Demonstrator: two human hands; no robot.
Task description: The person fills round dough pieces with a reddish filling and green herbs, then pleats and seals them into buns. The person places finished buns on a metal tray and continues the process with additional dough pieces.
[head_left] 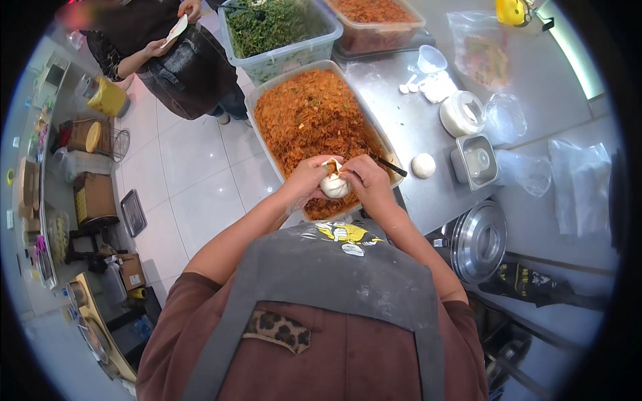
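Observation:
A partly pleated white dough bun (335, 187) with orange filling showing at its top sits in my left hand (309, 176). The fingertips of my right hand (368, 179) pinch the rim of its dough on the right side. Both hands are above the near end of a large plastic tub (259, 131), which is heaped with shredded orange-red filling (311, 118). A dark utensil handle (388, 164) juts from that filling over the tub's right rim, just beyond my right hand.
On the steel table (386, 120) are a dough ball (423, 166), a white lidded jar (461, 114) and a steel container (474, 161). Tubs of chopped greens (281, 32) and red filling (376, 25) stand farther back. A co-worker (175, 60) holds a dough wrapper at upper left.

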